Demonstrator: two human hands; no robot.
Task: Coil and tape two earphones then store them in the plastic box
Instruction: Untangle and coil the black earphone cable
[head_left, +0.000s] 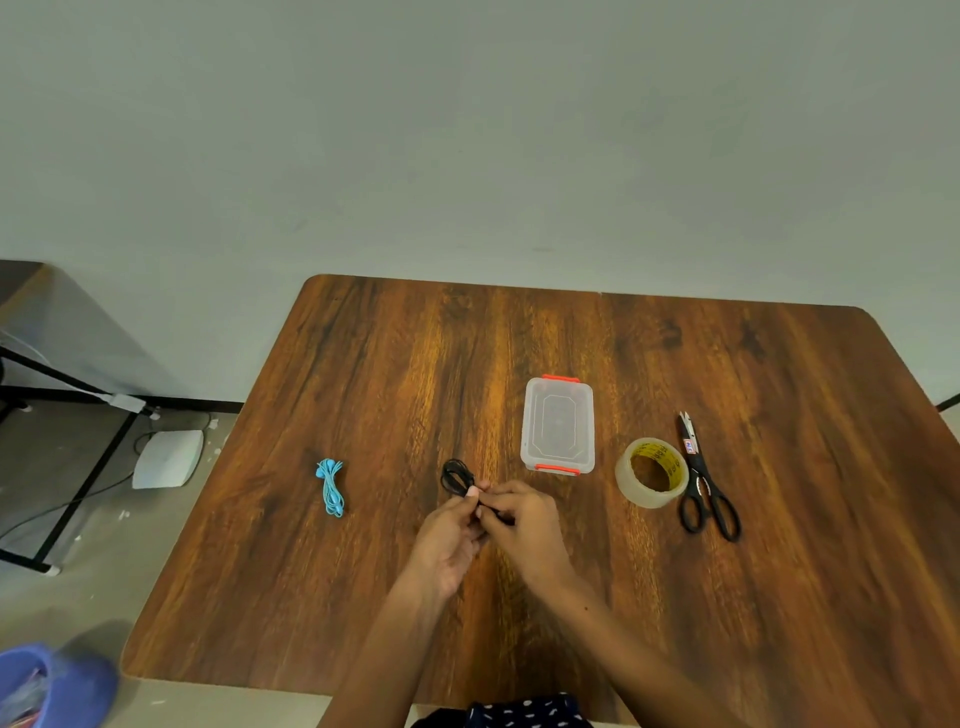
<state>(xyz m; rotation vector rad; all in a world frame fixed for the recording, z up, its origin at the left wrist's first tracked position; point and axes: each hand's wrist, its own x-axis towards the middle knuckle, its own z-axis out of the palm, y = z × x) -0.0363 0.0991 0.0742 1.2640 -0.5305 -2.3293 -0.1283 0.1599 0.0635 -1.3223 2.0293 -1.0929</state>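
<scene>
Both hands, left hand (451, 535) and right hand (522, 525), pinch the black earphone (457, 477) mid-counter (363, 597), likely steadying its coil; tape roll (652, 472) waits toward right edge.

Bare tabletop (571, 338) is lying open behind the plastic box (557, 425), offering free passage. The tape roll (652, 473) and scissors (702, 480) are standing just beside each other, possibly touching, blocking the right side. A gap is separating box and tape roll. The blue earphones (330, 487) are occupying the left; wide bare surface is lying between them and the black earphones (457, 475).
</scene>
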